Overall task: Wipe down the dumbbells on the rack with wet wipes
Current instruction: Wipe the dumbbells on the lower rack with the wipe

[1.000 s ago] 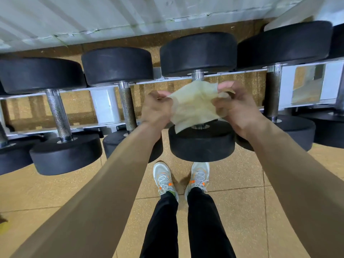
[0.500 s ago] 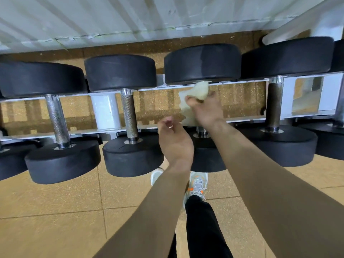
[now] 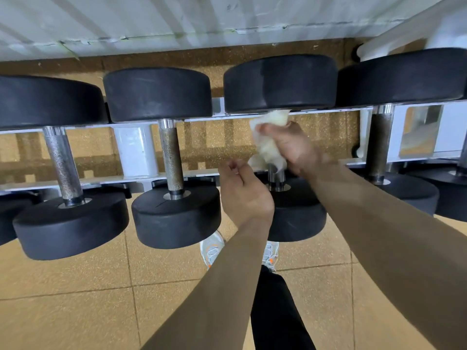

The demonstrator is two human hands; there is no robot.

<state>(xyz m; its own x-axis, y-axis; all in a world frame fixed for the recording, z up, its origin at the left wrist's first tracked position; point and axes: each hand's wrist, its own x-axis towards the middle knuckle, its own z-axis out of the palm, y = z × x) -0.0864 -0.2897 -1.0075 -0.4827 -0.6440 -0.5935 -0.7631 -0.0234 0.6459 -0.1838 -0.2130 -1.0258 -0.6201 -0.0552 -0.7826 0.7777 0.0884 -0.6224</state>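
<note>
Several black dumbbells lie across a white rack (image 3: 136,150). My right hand (image 3: 293,145) wraps a pale wet wipe (image 3: 267,147) around the metal handle of the middle dumbbell (image 3: 280,82), just under its far head. The handle is mostly hidden by the wipe and hand; a short bare stub shows near the close head. My left hand (image 3: 243,193) hovers beside that handle to the left, fingers loosely curled, holding nothing. Another dumbbell (image 3: 171,157) sits to the left with its knurled handle bare.
A further dumbbell (image 3: 62,162) rests at the far left and one (image 3: 379,142) at the right. Behind the rack runs a white corrugated wall (image 3: 177,18). Below are tan floor tiles (image 3: 75,299), my black trousers and pale shoes (image 3: 212,248).
The wipe was stretched open between both hands; my left hand let go and my right hand bunched it around the middle dumbbell's handle. The view has shifted closer to the rack.
</note>
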